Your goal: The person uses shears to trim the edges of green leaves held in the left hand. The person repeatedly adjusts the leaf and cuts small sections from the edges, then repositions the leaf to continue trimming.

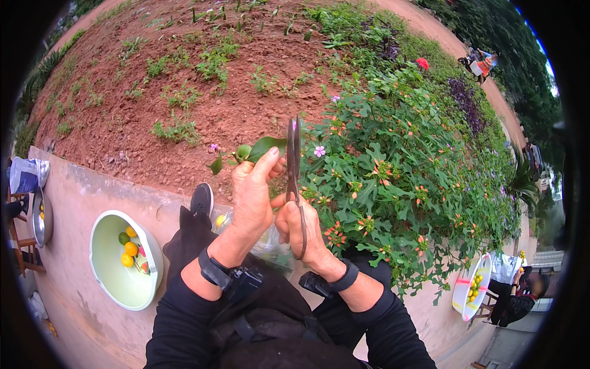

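Note:
My left hand (256,187) pinches a leafy sprig (265,148) with broad green leaves between thumb and fingers. Right beside it, my right hand (302,226) holds a pair of dark metal scissors (292,161) by the handles. The blades point away from me and lie close together, near the tip of the largest leaf. Below my hands a clear plastic bag (272,246) lies partly hidden by my forearms, with something yellow (220,220) at its left side. To the left stands a pale green plastic basin (103,258) holding several orange fruits (131,249) and a green one (123,238).
A flowering bush (373,184) spreads close on my right. Ahead, a concrete edge (138,187) borders a red soil bed (258,106). A metal bowl (46,217) is at far left. At far right, a seated person (516,300) is beside a white basin of fruit (461,288).

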`<state>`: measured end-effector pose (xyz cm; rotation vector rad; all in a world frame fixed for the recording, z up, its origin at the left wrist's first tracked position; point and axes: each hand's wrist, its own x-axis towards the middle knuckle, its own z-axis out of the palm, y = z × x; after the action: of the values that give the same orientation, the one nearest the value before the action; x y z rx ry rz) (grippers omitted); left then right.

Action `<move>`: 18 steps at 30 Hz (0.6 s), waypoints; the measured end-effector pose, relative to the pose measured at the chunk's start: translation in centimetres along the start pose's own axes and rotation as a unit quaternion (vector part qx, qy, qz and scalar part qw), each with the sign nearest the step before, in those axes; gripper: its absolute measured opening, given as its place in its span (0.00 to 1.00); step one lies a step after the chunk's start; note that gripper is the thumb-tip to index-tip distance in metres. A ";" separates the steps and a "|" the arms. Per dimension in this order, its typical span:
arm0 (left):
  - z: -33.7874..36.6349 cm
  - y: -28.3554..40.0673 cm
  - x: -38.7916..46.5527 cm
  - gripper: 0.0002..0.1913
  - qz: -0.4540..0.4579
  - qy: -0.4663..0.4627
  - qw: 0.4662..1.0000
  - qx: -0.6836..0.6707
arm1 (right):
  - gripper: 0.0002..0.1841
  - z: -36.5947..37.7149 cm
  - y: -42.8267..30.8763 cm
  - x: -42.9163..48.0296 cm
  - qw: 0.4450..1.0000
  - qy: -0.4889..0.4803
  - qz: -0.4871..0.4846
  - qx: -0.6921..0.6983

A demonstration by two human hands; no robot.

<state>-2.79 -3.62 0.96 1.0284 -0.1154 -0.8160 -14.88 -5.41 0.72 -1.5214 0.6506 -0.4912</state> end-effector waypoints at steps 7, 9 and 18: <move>-0.9 1.0 0.5 0.13 0.024 -0.066 0.994 -0.083 | 0.30 -0.8 -0.9 0.2 0.999 0.008 0.020 0.038; -1.1 1.4 0.5 0.14 0.011 -0.107 0.992 -0.061 | 0.22 -1.7 -1.0 1.2 0.984 0.065 0.077 0.144; -0.6 0.2 -1.6 0.15 -0.133 -0.202 0.967 0.086 | 0.14 -4.5 -0.4 2.9 0.938 0.055 0.026 0.342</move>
<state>-3.53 -2.10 1.19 1.0418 -0.4082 -1.2734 -15.70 -10.74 1.12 -0.8208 0.5269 -0.6805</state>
